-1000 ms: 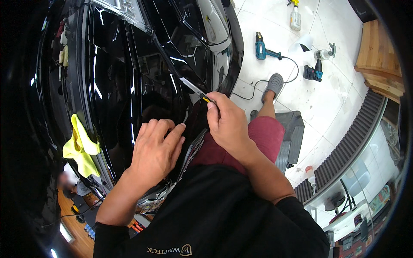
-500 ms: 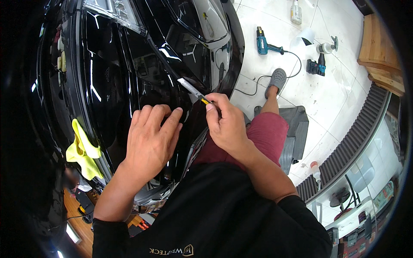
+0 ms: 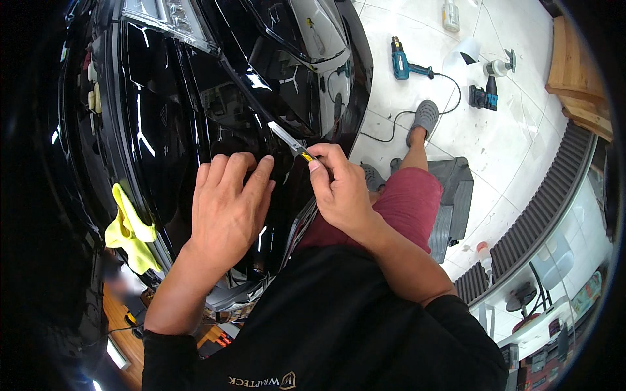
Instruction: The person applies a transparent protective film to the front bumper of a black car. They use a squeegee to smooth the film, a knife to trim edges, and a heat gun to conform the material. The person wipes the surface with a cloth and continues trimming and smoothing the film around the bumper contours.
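Note:
A glossy black car body (image 3: 166, 130) lies in front of me, with seams, dark trim and a clear headlight (image 3: 173, 23) at the top. My right hand (image 3: 340, 186) grips a slim snap-off utility knife (image 3: 292, 143), black and yellow at the grip. Its long silver blade points up and left, with the tip at the seam between two panels; whether it touches cannot be told. Just left of it, my left hand (image 3: 231, 195) lies palm down on the black panel, fingers bent and holding nothing. A bright yellow cloth (image 3: 130, 231) drapes over the trim left of that hand.
On the white tiled floor (image 3: 482, 189) lie a teal heat gun (image 3: 405, 64) with its cord, a cordless tool (image 3: 484, 96), a spray bottle (image 3: 499, 68) and another bottle (image 3: 450, 16). A dark grey step stool (image 3: 456, 189) stands by my leg. At far right is a wooden cabinet (image 3: 577, 72).
The view has shifted slightly. The knife keeps nearly the same place at the seam in my right hand. My left hand still rests on the panel.

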Demonstrator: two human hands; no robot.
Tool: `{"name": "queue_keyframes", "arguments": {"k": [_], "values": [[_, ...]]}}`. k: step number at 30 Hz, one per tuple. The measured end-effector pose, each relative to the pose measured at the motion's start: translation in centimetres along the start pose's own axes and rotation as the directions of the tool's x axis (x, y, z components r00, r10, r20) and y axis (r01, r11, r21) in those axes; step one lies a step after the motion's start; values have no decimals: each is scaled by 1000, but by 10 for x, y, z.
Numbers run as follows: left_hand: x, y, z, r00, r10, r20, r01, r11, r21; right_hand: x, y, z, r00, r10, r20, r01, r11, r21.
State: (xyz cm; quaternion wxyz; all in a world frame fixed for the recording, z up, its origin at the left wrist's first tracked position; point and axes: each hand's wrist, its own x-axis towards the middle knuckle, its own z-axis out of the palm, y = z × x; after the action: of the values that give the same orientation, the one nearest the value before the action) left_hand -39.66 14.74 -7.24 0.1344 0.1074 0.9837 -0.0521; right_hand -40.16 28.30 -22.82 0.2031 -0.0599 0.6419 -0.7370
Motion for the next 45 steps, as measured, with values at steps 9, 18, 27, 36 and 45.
{"name": "queue_keyframes", "arguments": {"k": [9,18,27,36,45], "values": [[1,1,0,1000,1,-1,-1,1000,16,1,8,8,999,50,13,-51,987,154],[1,0,1,1000,-2,7,2,1000,22,2,9,7,990,128,61,-139,960,245],[1,0,4,1000,-6,-1,6,1000,30,4,8,5,922,279,268,-381,779,498],[3,1,3,1000,-14,7,14,999,29,3,10,3,960,201,194,-264,878,400],[10,-11,-6,999,11,-34,-8,996,85,13,-27,-14,995,-100,-25,96,985,-141]]}}
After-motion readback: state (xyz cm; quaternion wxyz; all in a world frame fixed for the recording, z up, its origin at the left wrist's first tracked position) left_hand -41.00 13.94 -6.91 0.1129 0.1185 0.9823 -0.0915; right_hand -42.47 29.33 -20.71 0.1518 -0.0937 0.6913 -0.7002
